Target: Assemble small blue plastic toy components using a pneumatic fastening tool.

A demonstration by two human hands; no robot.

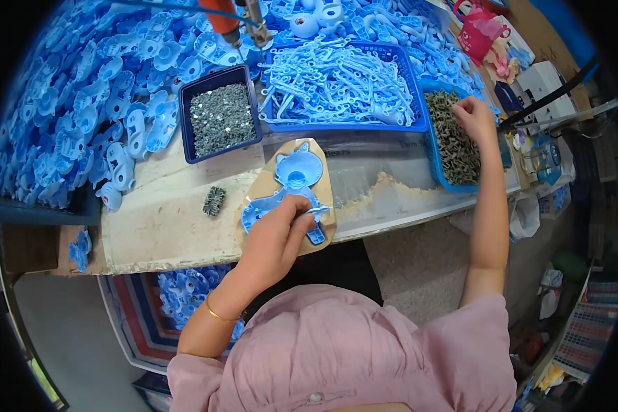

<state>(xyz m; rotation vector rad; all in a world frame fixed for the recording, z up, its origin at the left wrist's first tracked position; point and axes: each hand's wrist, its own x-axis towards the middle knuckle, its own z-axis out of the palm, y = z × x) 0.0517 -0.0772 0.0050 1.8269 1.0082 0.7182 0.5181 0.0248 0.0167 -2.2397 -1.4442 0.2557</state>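
A light-blue plastic shell [299,168] with rounded cups lies in a tan shaped holder [262,184] at the table's front edge. My left hand [275,237] reaches over the shell's lower part, with thumb and fingers closed on a small blue plastic part [317,211]. Part of the shell is hidden beneath that hand. Out to the right, my right hand [475,118] is at a blue basket [438,154] of small dark metal pieces [453,144]. Its fingers are pinched together, and whatever they hold is too small to make out.
A dark-blue tray [185,134] of small metal screws and a blue basket [343,128] of thin blue plastic links stand behind the holder. Blue shells [82,117] are heaped at left. A small metal clump [213,201] lies nearby. An orange tool [221,19] hangs above.
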